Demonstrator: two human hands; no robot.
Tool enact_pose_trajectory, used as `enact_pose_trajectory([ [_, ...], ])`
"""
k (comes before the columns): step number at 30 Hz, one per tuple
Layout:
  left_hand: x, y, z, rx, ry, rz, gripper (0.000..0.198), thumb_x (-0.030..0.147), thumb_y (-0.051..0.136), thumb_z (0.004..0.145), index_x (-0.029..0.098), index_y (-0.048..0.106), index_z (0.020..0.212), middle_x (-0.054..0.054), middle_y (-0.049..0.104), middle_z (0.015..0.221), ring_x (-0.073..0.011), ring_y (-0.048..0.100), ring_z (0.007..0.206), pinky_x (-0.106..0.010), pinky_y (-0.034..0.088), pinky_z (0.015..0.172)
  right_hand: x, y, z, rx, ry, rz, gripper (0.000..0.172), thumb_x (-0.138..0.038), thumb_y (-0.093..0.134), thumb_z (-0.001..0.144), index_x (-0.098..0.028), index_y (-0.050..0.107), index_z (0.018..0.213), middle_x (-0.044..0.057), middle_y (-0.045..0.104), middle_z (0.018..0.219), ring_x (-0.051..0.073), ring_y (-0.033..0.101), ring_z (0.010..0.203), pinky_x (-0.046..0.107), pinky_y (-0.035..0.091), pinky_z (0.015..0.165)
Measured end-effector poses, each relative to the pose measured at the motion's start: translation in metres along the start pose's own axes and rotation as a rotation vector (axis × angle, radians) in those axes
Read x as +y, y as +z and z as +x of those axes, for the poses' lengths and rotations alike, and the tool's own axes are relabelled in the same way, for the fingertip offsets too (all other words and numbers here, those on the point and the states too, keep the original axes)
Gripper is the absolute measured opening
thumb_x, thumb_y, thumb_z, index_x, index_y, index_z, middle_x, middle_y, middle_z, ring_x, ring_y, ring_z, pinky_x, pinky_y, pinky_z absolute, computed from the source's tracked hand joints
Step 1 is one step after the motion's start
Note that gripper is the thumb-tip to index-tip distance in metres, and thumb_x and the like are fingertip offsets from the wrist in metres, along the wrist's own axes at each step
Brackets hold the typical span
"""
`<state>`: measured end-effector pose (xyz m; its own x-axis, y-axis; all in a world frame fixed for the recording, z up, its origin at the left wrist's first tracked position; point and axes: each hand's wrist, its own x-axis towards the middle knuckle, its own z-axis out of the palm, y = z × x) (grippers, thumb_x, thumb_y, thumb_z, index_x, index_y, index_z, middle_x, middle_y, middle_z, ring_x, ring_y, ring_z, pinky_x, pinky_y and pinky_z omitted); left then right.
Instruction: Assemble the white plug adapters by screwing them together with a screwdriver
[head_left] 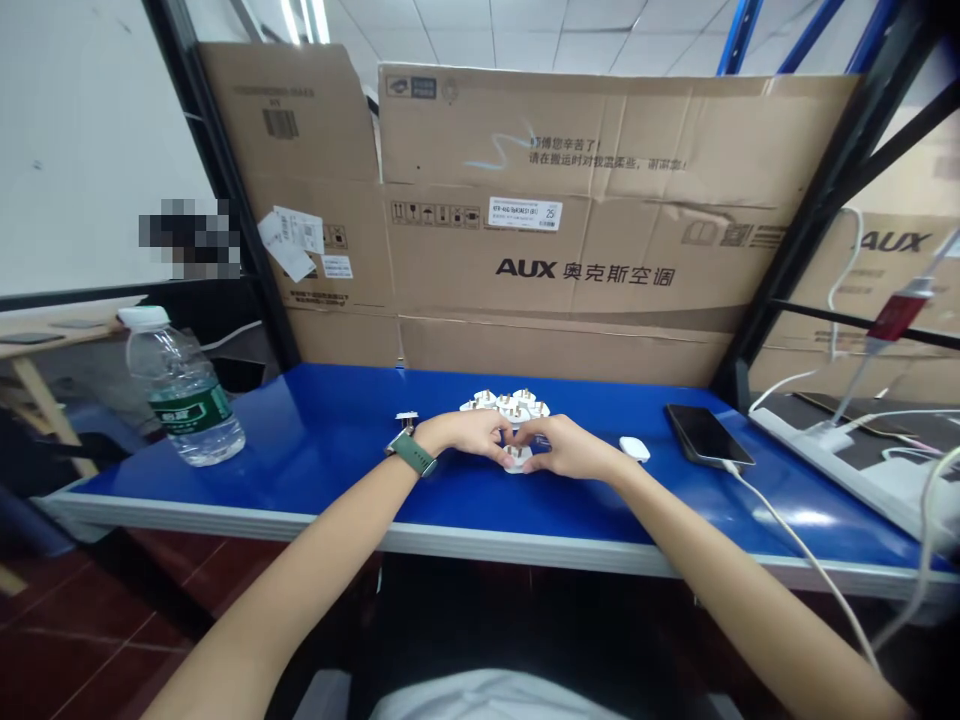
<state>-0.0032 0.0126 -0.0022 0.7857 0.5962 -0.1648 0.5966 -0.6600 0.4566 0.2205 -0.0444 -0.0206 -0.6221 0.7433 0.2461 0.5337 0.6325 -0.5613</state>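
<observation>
My left hand (472,434) and my right hand (564,446) meet at the middle of the blue table (315,440). The fingers of both are curled round one small white plug part (517,458) that rests on the table between them. Just behind my hands lies a small pile of similar white plug parts (507,405) with metal pins. A green-strapped watch (411,452) sits on my left wrist. A single small metal-pinned piece (406,417) lies beside that wrist.
A water bottle (182,390) stands at the table's left end. Right of my hands lie a small white case (634,448) and a black phone (708,436) on a white cable. A white power strip (847,462) is at the far right. Cardboard boxes (570,230) wall the back.
</observation>
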Motion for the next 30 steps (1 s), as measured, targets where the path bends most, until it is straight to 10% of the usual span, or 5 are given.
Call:
enact_pose_trajectory([
  [9, 0.002, -0.014, -0.015, 0.046, 0.045, -0.004, 0.052, 0.058, 0.088, 0.060, 0.020, 0.071, 0.092, 0.004, 0.046, 0.070, -0.0124, 0.041, 0.062, -0.026, 0.027, 0.057, 0.001, -0.009, -0.005, -0.127, -0.060, 0.071, 0.038, -0.019, 0.075, 0.083, -0.026, 0.075, 0.120, 0.003, 0.076, 0.121, 0.025, 0.069, 0.113, 0.036, 0.050, 0.100],
  [16, -0.001, -0.019, -0.020, 0.055, 0.128, -0.006, 0.049, 0.055, 0.085, 0.066, 0.021, 0.074, 0.100, 0.005, 0.038, 0.067, -0.0130, 0.039, 0.060, -0.026, 0.028, 0.057, -0.008, -0.021, -0.008, -0.013, -0.085, 0.138, 0.044, -0.031, 0.072, 0.087, -0.022, 0.067, 0.129, 0.006, 0.073, 0.122, 0.023, 0.068, 0.109, 0.027, 0.052, 0.079],
  [20, 0.005, -0.019, -0.022, 0.016, 0.169, -0.047, 0.055, 0.049, 0.084, 0.070, 0.024, 0.072, 0.117, 0.006, 0.030, 0.062, -0.0123, 0.031, 0.056, -0.026, 0.026, 0.057, 0.001, -0.017, -0.004, 0.225, -0.028, -0.141, 0.020, -0.020, 0.059, 0.091, -0.020, 0.076, 0.101, 0.006, 0.077, 0.101, 0.020, 0.069, 0.089, 0.029, 0.049, 0.080],
  [30, 0.011, -0.014, -0.019, -0.081, 0.259, -0.128, 0.052, 0.052, 0.076, 0.079, 0.021, 0.074, 0.121, 0.007, 0.022, 0.059, -0.0110, 0.019, 0.053, -0.030, 0.018, 0.054, 0.008, 0.009, 0.008, 0.073, 0.144, -0.561, 0.014, -0.018, 0.063, 0.089, -0.021, 0.075, 0.096, 0.012, 0.077, 0.101, 0.025, 0.072, 0.090, 0.027, 0.045, 0.067],
])
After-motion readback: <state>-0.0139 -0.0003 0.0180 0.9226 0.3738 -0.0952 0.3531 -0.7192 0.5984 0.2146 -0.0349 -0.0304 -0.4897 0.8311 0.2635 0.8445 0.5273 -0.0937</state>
